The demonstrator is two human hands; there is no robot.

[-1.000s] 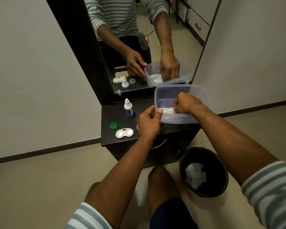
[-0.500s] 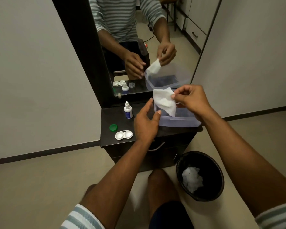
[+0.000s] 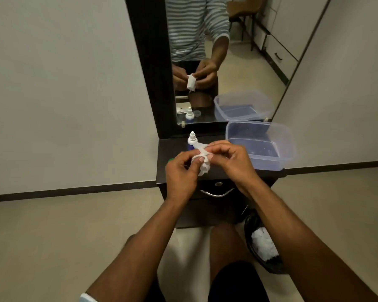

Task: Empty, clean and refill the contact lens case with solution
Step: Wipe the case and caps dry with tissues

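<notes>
Both hands, left hand (image 3: 180, 171) and right hand (image 3: 229, 159), pinched shut on a soft, light, crumpled white tissue (image 3: 202, 162) held above the counter (image 3: 218, 171), lens case hidden behind them; likely limp, best pinched at its bunched middle.

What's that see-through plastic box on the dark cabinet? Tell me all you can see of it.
The plastic box is a clear, bluish-tinted rectangular tub with rounded corners and a rolled rim, with no lid on it. It stands upright on the right end of the dark cabinet top, close against the mirror, which reflects it. It looks empty apart from a few specks. Neither hand touches it.
</notes>
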